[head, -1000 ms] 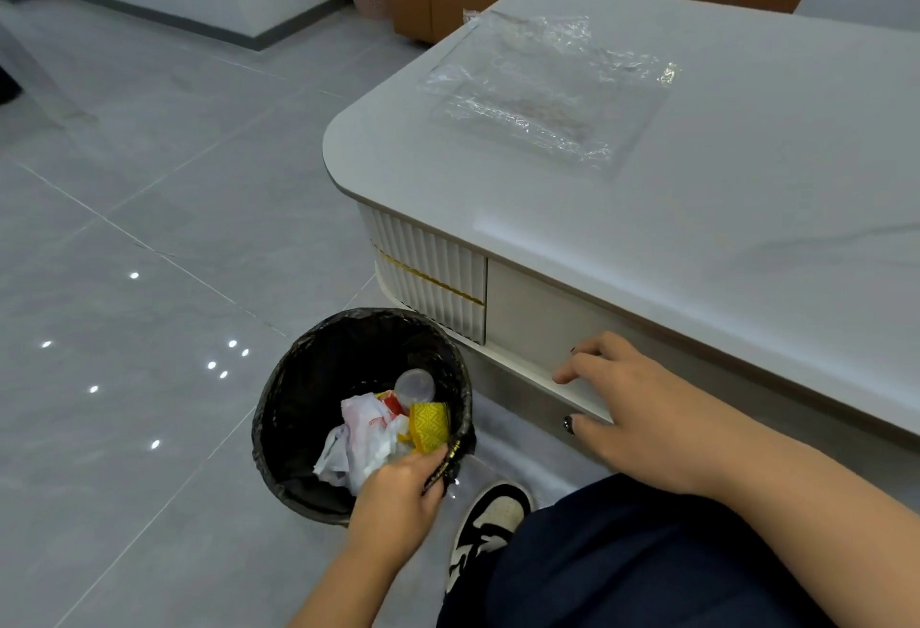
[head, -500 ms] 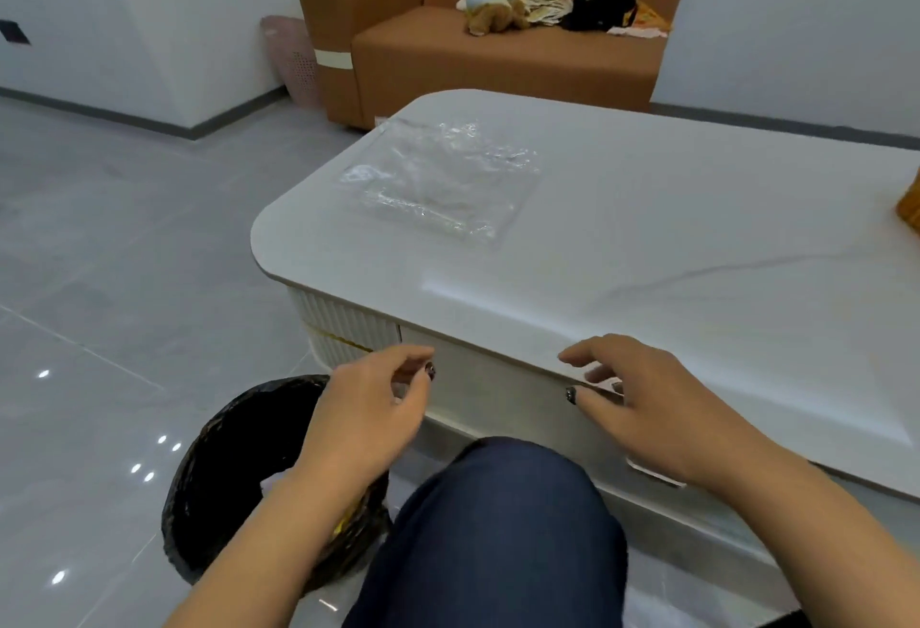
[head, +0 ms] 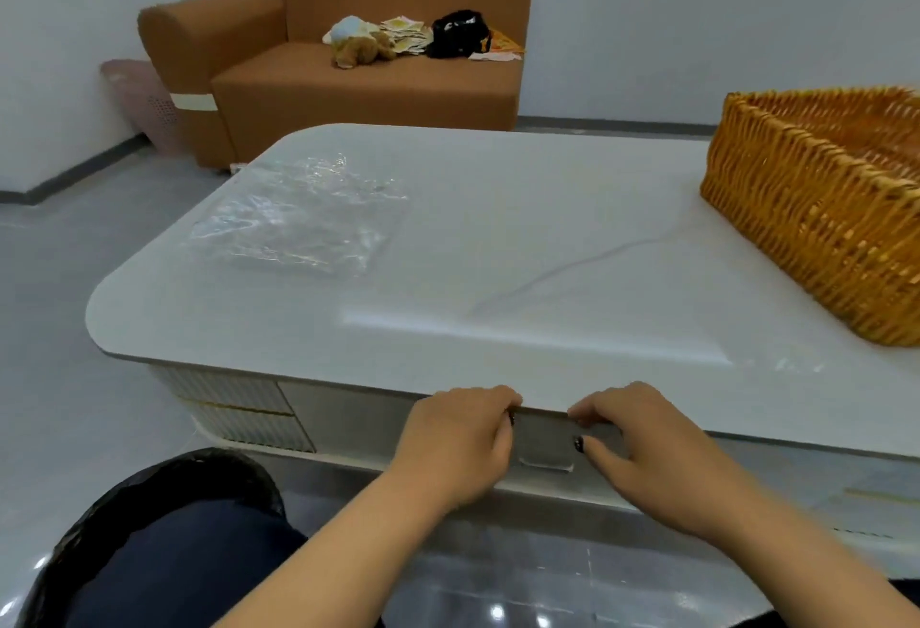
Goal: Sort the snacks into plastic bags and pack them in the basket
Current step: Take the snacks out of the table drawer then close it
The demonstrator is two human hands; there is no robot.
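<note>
No legible text anywhere.

Brown sofa [head: 358, 74] against white wall [head: 697, 4], glossy grey floor [head: 45, 328].

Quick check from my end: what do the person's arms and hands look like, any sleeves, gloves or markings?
Both forearms are bare with no sleeves in view, and neither the left hand nor the right hand wears a glove. The visible fingernails carry dark polish, seen on the right thumb and a left fingertip. No rings, watch or bracelets show. Dark navy trousers cover the knee below.
</note>
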